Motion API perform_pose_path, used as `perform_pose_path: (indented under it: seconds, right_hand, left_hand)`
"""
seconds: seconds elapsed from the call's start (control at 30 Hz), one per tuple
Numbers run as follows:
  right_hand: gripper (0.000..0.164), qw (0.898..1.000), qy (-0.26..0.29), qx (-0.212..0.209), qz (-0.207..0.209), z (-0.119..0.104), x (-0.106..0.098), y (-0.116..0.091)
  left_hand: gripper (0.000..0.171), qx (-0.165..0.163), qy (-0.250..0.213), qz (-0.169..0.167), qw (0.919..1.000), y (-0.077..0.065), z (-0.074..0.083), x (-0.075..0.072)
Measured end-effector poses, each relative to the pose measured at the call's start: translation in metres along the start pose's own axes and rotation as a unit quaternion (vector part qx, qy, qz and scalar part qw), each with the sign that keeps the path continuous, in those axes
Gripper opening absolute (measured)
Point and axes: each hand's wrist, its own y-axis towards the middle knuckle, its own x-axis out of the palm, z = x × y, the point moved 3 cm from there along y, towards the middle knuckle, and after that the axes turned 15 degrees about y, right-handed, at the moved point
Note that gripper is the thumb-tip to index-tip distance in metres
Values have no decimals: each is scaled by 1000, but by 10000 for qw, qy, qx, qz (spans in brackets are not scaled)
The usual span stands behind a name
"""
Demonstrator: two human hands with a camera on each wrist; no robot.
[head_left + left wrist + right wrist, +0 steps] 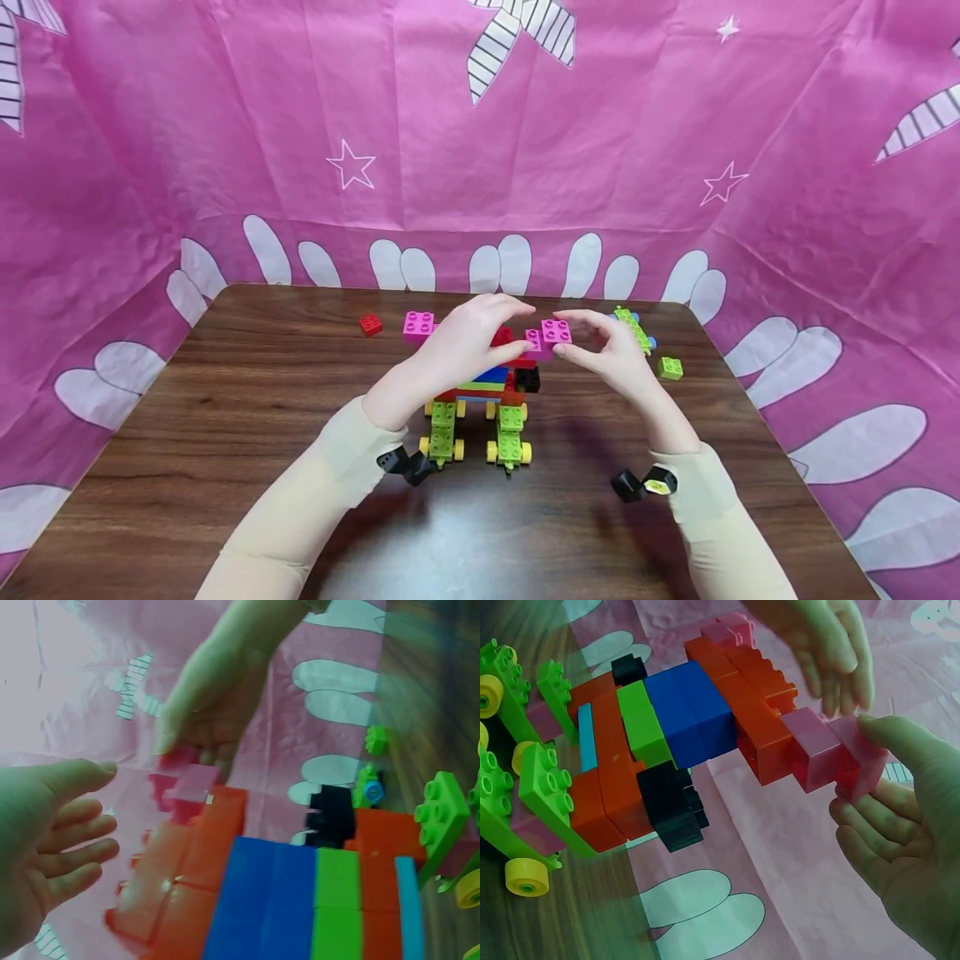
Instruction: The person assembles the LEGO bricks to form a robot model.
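A tall build of toy bricks (491, 375) stands on the table, with red, blue and lime layers over yellow-wheeled lime bases (510, 442). Pink bricks step outward from its top at both ends. My right hand (611, 354) pinches the outermost pink brick (861, 756) on the right, thumb on one side and fingers on the other. This brick overlaps another pink brick (810, 742) joined to the red one. Over the top of the build, my left hand (476, 337) has its fingers extended and holds nothing. Part of the red top is hidden behind it.
A loose red brick (371, 324) lies at the back left of the table (225, 400). At the back right are a lime wheeled base (633, 329) with blue wheels and a lime brick (671, 367). A pink curtain (450, 150) hangs behind the table.
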Motion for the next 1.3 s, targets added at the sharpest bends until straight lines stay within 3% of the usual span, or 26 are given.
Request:
perform_pose_path:
  seconds: [0.13, 0.33, 0.5, 0.63, 0.8, 0.93, 1.3]
  right_hand:
    - [40, 10000, 36, -6, 88, 2, 0, -1]
    - [38, 9998, 112, -68, 158, 4, -2, -2]
    - [37, 9997, 171, -26, 185, 6, -3, -2]
    - [36, 9996, 208, 38, 190, 7, -3, -2]
    - [36, 9995, 269, 47, 166, 9, -2, -3]
    - [36, 9994, 317, 6, 140, 8, -2, -3]
    - [35, 9995, 292, 58, 135, 9, -2, -4]
  left_hand:
    - [39, 325, -437, 667, 9963, -6, -6, -15]
    - [33, 784, -846, 1692, 9788, -17, -29, -33]
    - [32, 610, -960, 2315, 9662, -27, -59, -40]
    - [30, 160, -922, 2604, 9609, -36, -87, -42]
    - [27, -590, -921, 2739, 9555, -48, -126, -33]
    - [25, -1019, -788, 2659, 9553, -57, -157, -14]
    - [33, -1908, -706, 1621, 9656, -76, -214, 42]
